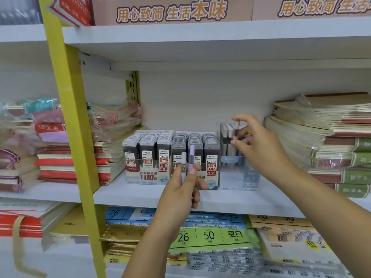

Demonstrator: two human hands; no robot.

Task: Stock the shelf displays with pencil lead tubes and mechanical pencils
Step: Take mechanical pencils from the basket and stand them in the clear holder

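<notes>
Lead tubes: two slim tubes stand upright in the left hand, a lilac tube (191, 157) and a white tube (183, 167) just beside it; a third, pinkish tube (236, 131) is in the right hand.
Left hand: the left hand (183, 189) is raised in front of the middle shelf, fingers closed around the lower ends of the lilac and white tubes, the thumb pressed against the lilac one.
Right hand: the right hand (259, 145) is up at the right-hand display, pinching the pinkish tube between thumb and fingertips, the index finger curled above it; the tube is upright and sits at the top of that display, among the tubes already there.
Right display: a clear display box (239, 177) with pale tubes standing in it, its front printed with faint blurred text.
Middle display: a box of dark lead cases (195, 151) marked 0.7 and HB, partly behind the left hand, touching the clear box on its right.
Left display: a box of dark lead cases (147, 155) marked 0.5, HB and 100, close against the 0.7 box.
Shelf: all three displays stand in a row on a white shelf (128, 194).
Surroundings: stacked notebooks (325, 137) lie to the right of the displays and more stacks (66, 163) to the left, behind a yellow upright post (72, 101).
Below: packets of paper (210, 235) printed 26 and 50 fill the lower shelf.
</notes>
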